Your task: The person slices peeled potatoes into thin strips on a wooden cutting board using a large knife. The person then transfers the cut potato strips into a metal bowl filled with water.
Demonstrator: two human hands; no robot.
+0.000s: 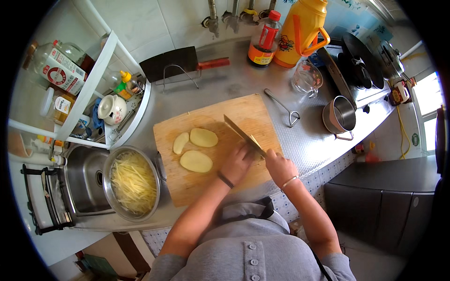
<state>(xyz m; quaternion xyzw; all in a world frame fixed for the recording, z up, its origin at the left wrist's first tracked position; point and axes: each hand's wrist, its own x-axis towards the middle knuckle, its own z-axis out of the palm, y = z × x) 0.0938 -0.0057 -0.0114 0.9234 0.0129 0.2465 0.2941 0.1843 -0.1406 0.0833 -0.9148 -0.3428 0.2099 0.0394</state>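
Note:
A wooden cutting board (218, 116) lies on the steel counter. My right hand (280, 168) grips the handle of a kitchen knife (242, 133), whose blade points away to the upper left over the board. Against the blade's left side rest the fingers of my left hand (240, 161); what they press on is hidden beneath them. Thin pale potato strips (254, 140) show at the blade's right side. Left of my hands lie potato slices: an oval one (204, 137), another oval one nearer me (196, 161) and a narrow piece (181, 143).
A metal bowl (157, 196) of shredded potato (133, 179) stands left, beside the sink (84, 179). Behind the board are a cleaver (172, 65) in a wire rack, a sauce bottle (263, 42) and an orange thermos (299, 31). At right are a peeler (281, 105), glass cup (306, 79) and small pot (339, 116).

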